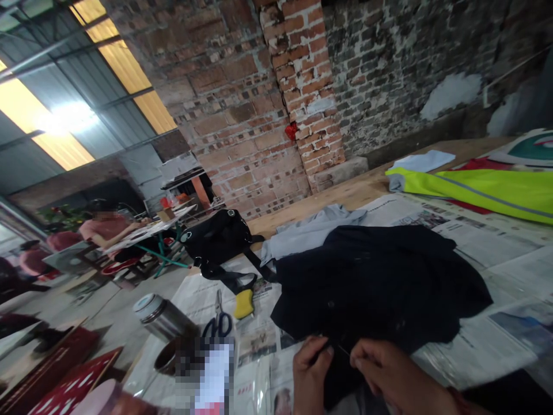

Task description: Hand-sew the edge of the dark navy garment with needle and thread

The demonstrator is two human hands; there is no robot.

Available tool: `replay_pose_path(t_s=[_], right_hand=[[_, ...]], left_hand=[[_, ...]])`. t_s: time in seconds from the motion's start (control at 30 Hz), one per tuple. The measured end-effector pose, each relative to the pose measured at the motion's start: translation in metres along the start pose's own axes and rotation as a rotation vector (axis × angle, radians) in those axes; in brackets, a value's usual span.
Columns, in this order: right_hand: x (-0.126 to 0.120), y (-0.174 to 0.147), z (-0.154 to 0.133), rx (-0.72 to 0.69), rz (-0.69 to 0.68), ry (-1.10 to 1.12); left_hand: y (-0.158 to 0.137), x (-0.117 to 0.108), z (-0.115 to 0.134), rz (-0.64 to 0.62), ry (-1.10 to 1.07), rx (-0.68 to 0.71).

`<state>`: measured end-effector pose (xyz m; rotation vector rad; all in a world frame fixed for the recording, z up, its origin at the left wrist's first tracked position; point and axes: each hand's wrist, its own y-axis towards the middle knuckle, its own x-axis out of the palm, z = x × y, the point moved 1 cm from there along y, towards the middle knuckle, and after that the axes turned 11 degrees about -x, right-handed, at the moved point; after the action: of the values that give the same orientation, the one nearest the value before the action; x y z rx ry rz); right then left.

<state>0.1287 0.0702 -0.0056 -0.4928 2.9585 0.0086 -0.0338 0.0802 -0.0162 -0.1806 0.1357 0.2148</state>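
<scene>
A dark navy garment (371, 282) lies spread over newspaper, its near edge between my hands. Closed in a pinch, my left hand (311, 369) grips that near edge of the cloth. My right hand (386, 366) is also closed, thumb against forefinger. From its fingertips a thin bright needle (344, 350) points toward the left hand, close above the dark cloth. Any thread is too fine to make out. Behind the garment lies a crumpled light grey cloth (302, 233).
Left of the garment are a black bag (216, 236), a yellow object (244, 304), scissors (219, 323), a steel flask (164, 317) and a dark cup (166, 357). A neon yellow garment (488, 187) and an iron (531, 147) lie at right. People sit at far left.
</scene>
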Motion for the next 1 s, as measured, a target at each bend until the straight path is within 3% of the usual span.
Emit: replay_pose_path(t_s=[0.47, 0.77, 1.0], right_hand=[[0.002, 0.0, -0.001, -0.021, 0.007, -0.047], [0.011, 0.01, 0.001, 0.045, 0.015, -0.032], [0.024, 0.017, 0.003, 0.099, 0.065, 0.088]], left_hand=[[-0.002, 0.003, 0.004, -0.076, 0.019, 0.066], [-0.002, 0.001, 0.007, -0.147, 0.138, 0.35], [-0.002, 0.002, 0.009, -0.152, 0.19, 0.465]])
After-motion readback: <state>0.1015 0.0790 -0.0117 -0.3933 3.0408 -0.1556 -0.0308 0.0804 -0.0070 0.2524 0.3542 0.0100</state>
